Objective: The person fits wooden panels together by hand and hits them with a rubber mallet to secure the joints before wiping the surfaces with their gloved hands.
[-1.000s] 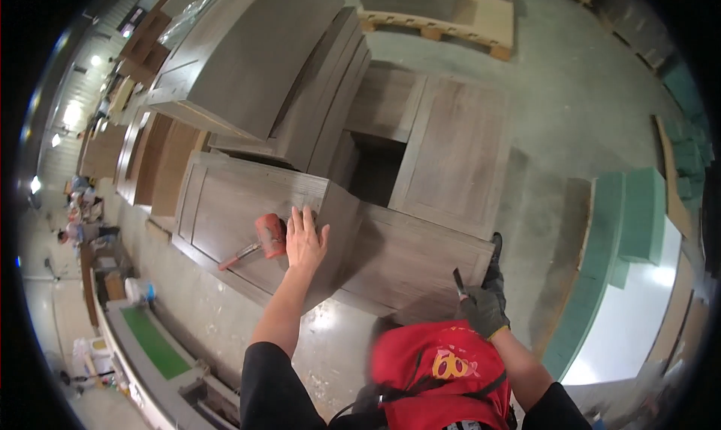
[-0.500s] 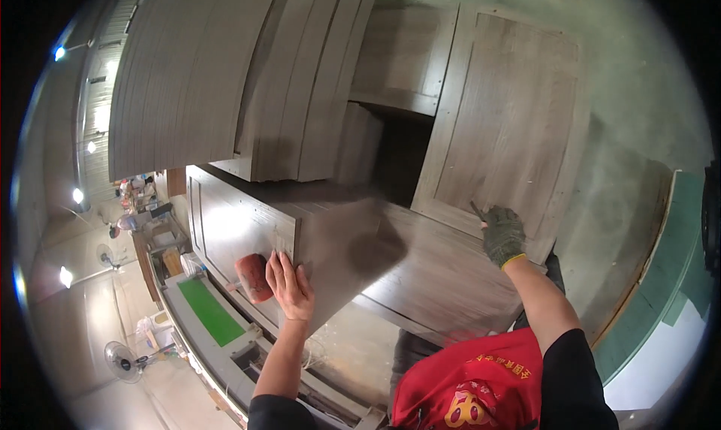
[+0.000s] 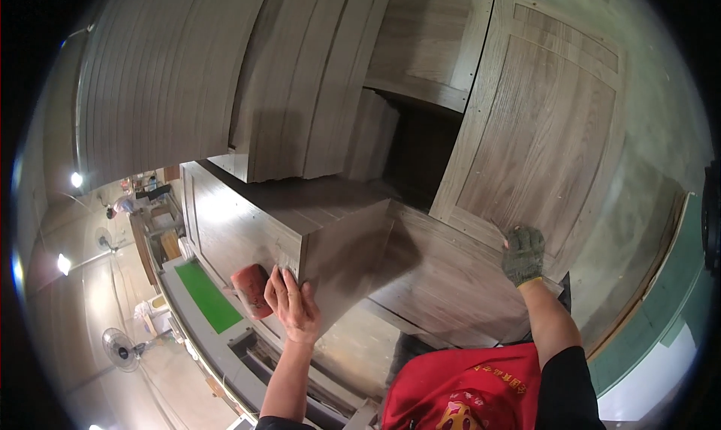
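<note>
Panel stack (image 3: 248,77): leaned at eleven o'clock, overhanging the cabinet.
Door panel (image 3: 541,122): stood at two o'clock.
Cabinet (image 3: 300,235): sat at centre.
Left hand (image 3: 294,304): bare, fingers spread flat on cabinet corner, gripped nothing.
Right hand (image 3: 523,254): gloved, curled on door panel's lower edge.
Red tool (image 3: 251,289): lay just beside left hand, at nine o'clock.

Red object (image 3: 250,289) partly hidden behind left hand (image 3: 294,304); cabinet opening (image 3: 413,156) interior too dark.

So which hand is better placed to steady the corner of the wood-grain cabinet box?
Probably the left hand: its bare fingers already rest on the brown wood-grain cabinet box at its near corner. The gloved right hand is away on the panelled wooden door.
</note>
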### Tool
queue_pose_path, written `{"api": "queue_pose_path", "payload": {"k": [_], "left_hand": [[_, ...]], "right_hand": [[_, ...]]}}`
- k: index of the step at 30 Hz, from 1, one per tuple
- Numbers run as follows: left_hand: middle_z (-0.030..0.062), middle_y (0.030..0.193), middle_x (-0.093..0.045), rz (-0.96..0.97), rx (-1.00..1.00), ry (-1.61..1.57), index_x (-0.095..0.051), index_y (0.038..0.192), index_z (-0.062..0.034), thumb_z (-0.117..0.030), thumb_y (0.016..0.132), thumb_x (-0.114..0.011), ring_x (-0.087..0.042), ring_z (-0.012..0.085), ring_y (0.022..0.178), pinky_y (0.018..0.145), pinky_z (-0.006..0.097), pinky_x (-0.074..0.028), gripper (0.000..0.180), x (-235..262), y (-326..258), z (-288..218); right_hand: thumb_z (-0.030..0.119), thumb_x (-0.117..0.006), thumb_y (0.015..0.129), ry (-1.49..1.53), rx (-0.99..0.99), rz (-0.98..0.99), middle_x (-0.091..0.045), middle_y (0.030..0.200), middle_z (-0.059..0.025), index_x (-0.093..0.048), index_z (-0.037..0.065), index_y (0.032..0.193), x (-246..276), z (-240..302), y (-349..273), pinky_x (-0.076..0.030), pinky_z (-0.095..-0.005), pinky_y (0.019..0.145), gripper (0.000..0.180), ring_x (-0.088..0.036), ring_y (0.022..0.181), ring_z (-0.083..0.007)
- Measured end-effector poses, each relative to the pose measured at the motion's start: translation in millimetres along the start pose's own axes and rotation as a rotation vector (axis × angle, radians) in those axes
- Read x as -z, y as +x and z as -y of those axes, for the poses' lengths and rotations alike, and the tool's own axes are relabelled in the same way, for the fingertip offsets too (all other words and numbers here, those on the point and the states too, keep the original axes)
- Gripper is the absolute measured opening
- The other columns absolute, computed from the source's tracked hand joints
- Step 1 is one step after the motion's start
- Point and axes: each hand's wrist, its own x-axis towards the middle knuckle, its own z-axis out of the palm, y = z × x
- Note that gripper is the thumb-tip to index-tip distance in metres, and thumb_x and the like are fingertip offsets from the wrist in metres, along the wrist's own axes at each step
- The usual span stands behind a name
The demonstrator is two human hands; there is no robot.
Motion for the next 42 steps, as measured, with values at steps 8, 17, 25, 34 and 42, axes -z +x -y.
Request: {"api": "queue_pose_path", "payload": {"k": [8, 17, 25, 34, 42], "left_hand": [[0.0314, 0.133, -0.053, 0.003, -0.017, 0.031, -0.053, 0.134, 0.0055, -0.007, 0.091, -0.064, -0.054, 0.0457, 0.113, 0.098, 0.049, -0.042, 0.046, -1.8, -0.6, 1.8], [0.0307, 0.136, -0.051, 0.011, 0.032, 0.012, -0.052, 0.135, 0.0051, -0.008, 0.091, -0.063, -0.053, 0.0467, 0.116, 0.100, 0.051, -0.041, 0.047, 1.7, -4.2, 2.5], [0.0250, 0.145, -0.045, -0.119, 0.261, 0.143, -0.045, 0.140, 0.0038, -0.014, 0.093, -0.062, -0.041, 0.0402, 0.134, 0.111, 0.048, -0.032, 0.054, 62.5, -1.8, 6.7], [0.0145, 0.134, -0.054, 0.097, 1.025, -0.762, -0.041, 0.146, -0.0026, -0.025, 0.086, -0.074, -0.053, 0.0245, 0.123, 0.107, 0.035, -0.039, 0.072, 57.5, -16.7, 81.3], [0.0087, 0.126, -0.058, 0.059, 0.996, -0.684, -0.047, 0.140, -0.0025, -0.016, 0.081, -0.074, -0.061, 0.0157, 0.099, 0.084, 0.028, -0.050, 0.066, 66.6, 5.6, 48.4]], "right_hand": [[0.020, -0.067, 0.079, -0.031, -0.005, -0.022, -0.060, 0.113, -0.0173, -0.062, 0.003, 0.108, -7.2, -2.9, -5.7, -0.042, -0.0541, 0.092, 0.034, -0.055, 0.106, -0.0391], [0.022, -0.068, 0.077, -0.004, -0.008, 0.011, -0.060, 0.112, -0.0172, -0.062, 0.005, 0.106, -8.0, -2.1, -5.0, -0.042, -0.0541, 0.094, 0.034, -0.055, 0.106, -0.0374], [0.018, -0.067, 0.075, 0.006, -0.008, -0.030, -0.060, 0.112, -0.0151, -0.062, 0.008, 0.105, -2.5, -0.7, -1.6, -0.042, -0.0533, 0.092, 0.032, -0.056, 0.105, -0.0367], [0.017, -0.066, 0.076, 0.001, 0.003, -0.056, -0.061, 0.111, -0.0134, -0.063, 0.009, 0.110, -2.7, 0.6, 1.6, -0.043, -0.0526, 0.093, 0.036, -0.058, 0.105, -0.0345], [0.017, -0.066, 0.077, 0.018, 0.014, -0.073, -0.061, 0.114, -0.0140, -0.062, 0.007, 0.116, -4.7, -1.9, -0.3, -0.044, -0.0522, 0.092, 0.041, -0.059, 0.103, -0.0343]]}}
